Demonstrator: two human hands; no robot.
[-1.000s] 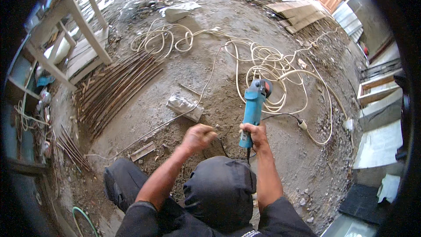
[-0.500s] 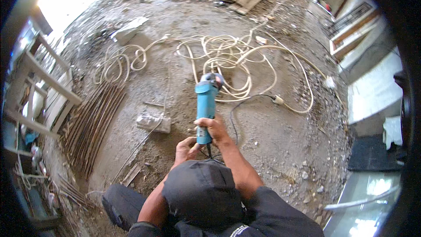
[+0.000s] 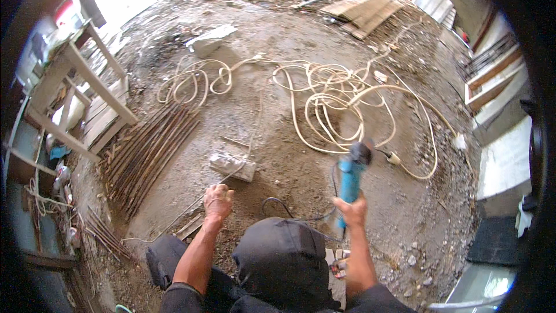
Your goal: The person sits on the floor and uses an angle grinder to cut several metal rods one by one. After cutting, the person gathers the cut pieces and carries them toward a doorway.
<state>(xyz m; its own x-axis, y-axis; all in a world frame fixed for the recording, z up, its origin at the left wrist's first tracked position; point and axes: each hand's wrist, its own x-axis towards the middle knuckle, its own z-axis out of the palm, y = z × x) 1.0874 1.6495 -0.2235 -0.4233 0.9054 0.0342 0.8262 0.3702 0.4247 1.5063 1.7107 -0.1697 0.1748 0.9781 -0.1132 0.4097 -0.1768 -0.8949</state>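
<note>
My right hand is wrapped round the body of a teal angle grinder, raised to the right with its dark head pointing away from me. The grinder is slightly blurred, and its black cord runs down and back to the left. My left hand is apart from the tool, its fingers curled just beside a thin rod on the ground. Whatever those fingers may hold is hidden. Beyond that hand, the rod crosses a pale rough block.
A tangled cream extension cable lies ahead, joined to the grinder's cord at a connector. Rusty bars lie left beside a wooden frame. Boards rest far off; glass panels stand at the lower right.
The left hand has let go of the grinder's rear and moved left towards the thin rod. My right hand has swung the grinder to the right. The view has shifted left.
</note>
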